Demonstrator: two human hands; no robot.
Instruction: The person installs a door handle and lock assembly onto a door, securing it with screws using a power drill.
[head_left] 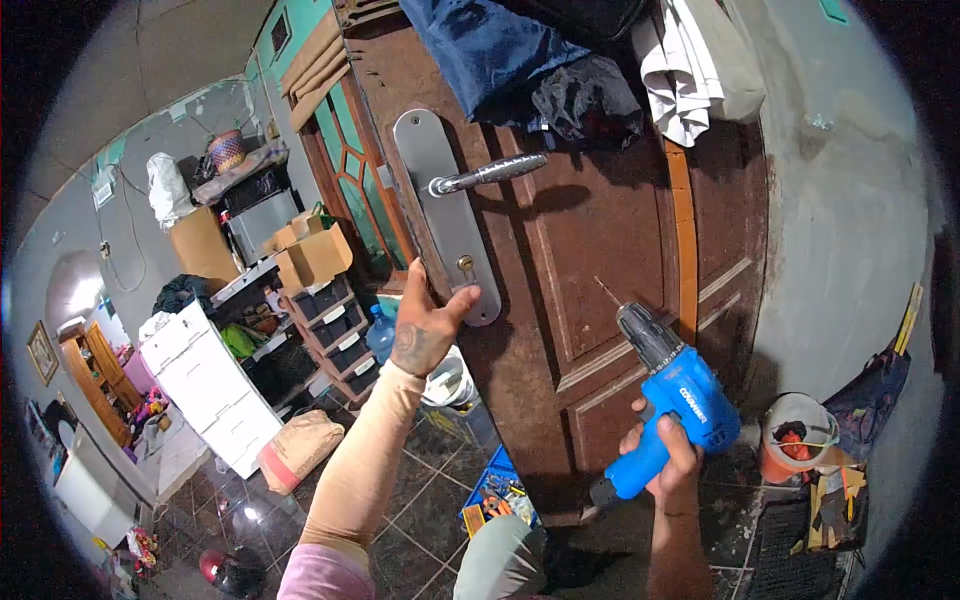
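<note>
My right hand [672, 455] is wrapped around the grip of a blue cordless drill [690, 400], whose thin bit points up and left toward the brown wooden door [600, 250]. A silver door handle plate [437, 215] with a lever handle [500, 172] is on the door near its edge, and a key cylinder [465, 264] shows in its lower part. My left hand [432, 322] grips the door edge at the plate's lower end. Its thumb lies on the plate, and its other fingers are partly hidden at the edge.
Clothes [490, 60] hang over the door's upper part. A blue toolbox [500, 490] with tools sits on the tiled floor by my knee. Beside the wall at right stands a bucket [790, 450]. White drawers [215, 385] and a paper sack [300, 450] are at left.
</note>
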